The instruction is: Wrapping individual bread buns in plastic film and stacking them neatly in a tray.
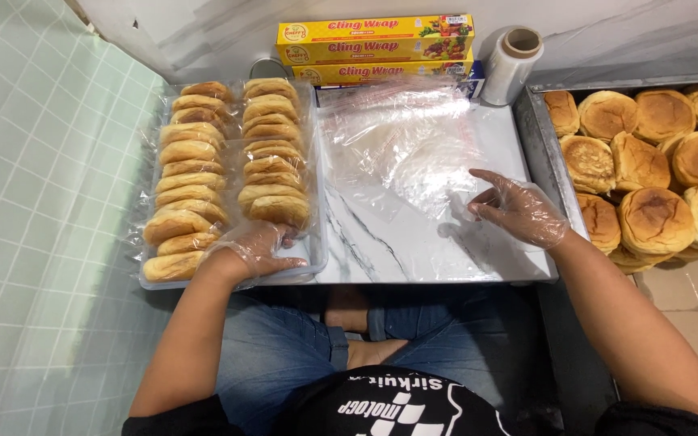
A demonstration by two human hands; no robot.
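Observation:
My left hand (260, 249), in a thin clear glove, rests on the near edge of a clear tray (317, 257) that holds two rows of wrapped buns (272, 149). It touches the nearest wrapped bun of the right row and holds nothing. My right hand (519, 210), also gloved, hovers over a pile of clear plastic bags (414, 157) on the marble-patterned board (381, 246); its fingertips pinch at the edge of a bag.
A metal tray (539, 133) at the right holds several unwrapped round buns (656, 218). Two yellow cling-wrap boxes (373, 39) and a film roll (510, 64) stand at the back. Green tiled floor lies to the left. My knees sit under the board.

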